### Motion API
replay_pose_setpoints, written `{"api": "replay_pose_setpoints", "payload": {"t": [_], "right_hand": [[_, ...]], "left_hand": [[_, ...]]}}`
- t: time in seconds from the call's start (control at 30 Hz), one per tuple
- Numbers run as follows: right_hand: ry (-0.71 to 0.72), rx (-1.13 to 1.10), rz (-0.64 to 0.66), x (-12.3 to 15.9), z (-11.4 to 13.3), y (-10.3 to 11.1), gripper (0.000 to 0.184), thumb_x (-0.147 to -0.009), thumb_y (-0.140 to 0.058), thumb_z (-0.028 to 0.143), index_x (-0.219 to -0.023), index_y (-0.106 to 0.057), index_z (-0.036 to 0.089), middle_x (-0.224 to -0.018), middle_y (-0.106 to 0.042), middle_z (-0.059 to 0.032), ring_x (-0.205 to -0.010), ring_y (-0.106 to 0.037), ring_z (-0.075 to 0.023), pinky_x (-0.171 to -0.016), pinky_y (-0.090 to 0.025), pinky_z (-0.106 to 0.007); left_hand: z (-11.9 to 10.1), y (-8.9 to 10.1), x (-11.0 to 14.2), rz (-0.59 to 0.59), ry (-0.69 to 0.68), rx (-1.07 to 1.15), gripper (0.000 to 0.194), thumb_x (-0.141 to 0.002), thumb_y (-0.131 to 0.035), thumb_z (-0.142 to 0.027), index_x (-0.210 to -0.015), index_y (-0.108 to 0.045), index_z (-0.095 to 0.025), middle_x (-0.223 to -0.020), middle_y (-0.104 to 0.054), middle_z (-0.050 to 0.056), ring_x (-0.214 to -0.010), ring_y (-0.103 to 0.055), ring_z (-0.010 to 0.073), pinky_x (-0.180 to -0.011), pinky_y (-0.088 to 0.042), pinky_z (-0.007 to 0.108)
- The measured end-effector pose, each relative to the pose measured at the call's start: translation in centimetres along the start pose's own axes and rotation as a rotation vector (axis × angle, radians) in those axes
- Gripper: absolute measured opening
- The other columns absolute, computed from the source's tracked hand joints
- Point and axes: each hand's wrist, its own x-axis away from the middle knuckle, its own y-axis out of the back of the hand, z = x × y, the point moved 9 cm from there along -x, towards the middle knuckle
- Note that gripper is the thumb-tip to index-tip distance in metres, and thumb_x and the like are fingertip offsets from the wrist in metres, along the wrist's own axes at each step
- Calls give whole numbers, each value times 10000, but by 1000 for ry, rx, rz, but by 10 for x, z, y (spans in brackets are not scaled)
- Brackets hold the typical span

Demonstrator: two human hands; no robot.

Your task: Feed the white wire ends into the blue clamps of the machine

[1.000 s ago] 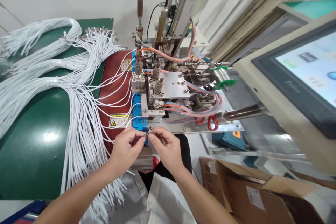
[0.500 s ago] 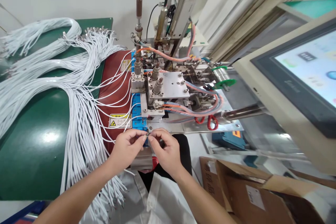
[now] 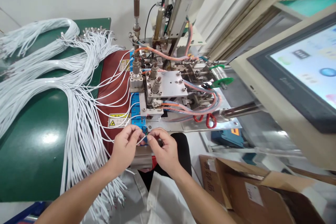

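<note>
In front of the blue fixture blocks (image 3: pixel 136 112), both my hands meet at the end of one white cable (image 3: pixel 141 139). My left hand (image 3: pixel 127 145) is closed, thumb and forefinger round the cable near its end. My right hand (image 3: pixel 165 148) pinches the tip of the same cable, where small coloured wires show faintly between the fingertips. Other white cables run from the bundle (image 3: pixel 81 129) on the left across the red mat (image 3: pixel 112 84) into the blue blocks.
Behind my hands stands a metal machine (image 3: pixel 168 84) with hoses and a green-flanged wire spool (image 3: pixel 219 76). A screen (image 3: pixel 309 59) juts in from the right, above open cardboard boxes (image 3: pixel 246 185). More cable bundles lie on the green table (image 3: pixel 31 168).
My left thumb and fingers have shifted back a little along the cable, showing more of its white length. My right hand stays pinched at the tip. The view has shifted slightly.
</note>
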Motion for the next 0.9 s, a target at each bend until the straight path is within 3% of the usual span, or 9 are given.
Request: {"api": "replay_pose_setpoints", "payload": {"t": [0.23, 0.43, 0.7, 0.9], "right_hand": [[-10, -11, 15, 2, -5, 0, 124, -756, -527, 175, -634, -542, 180, -639, -545, 1, -609, -516, -126, -590, -416, -244], [0, -14, 7, 2, -4, 0, 123, -746, -525, 165, -625, -539, 181, -633, -538, 0, -606, -510, -127, -573, -411, -245], [-8, -56, -41, 3, -9, 6, 95, -770, -517, 188, -675, -529, 185, -666, -532, 0, -625, -510, -129, -587, -417, -251], [5, -110, 17, 4, -13, 5, 87, -791, -510, 208, -713, -541, 185, -701, -528, -2, -652, -514, -130, -601, -424, -248]], "left_hand": [[4, 0, 0, 15, 16, -37, 207, -817, -494, -331, -882, -583, -156, -705, -622, 2, -587, -557, 104, -590, -458, 216], [4, -6, -1, 61, 21, -144, 167, -774, -551, -306, -722, -612, -159, -645, -616, -6, -596, -560, 118, -581, -455, 212], [6, -5, 0, 135, 19, -241, 173, -778, -540, -300, -748, -641, -163, -614, -611, -15, -554, -554, 111, -542, -437, 204], [-6, -7, 1, 167, -65, -332, 162, -775, -533, -228, -823, -684, -196, -791, -689, 17, -742, -609, 152, -707, -459, 243]]}}
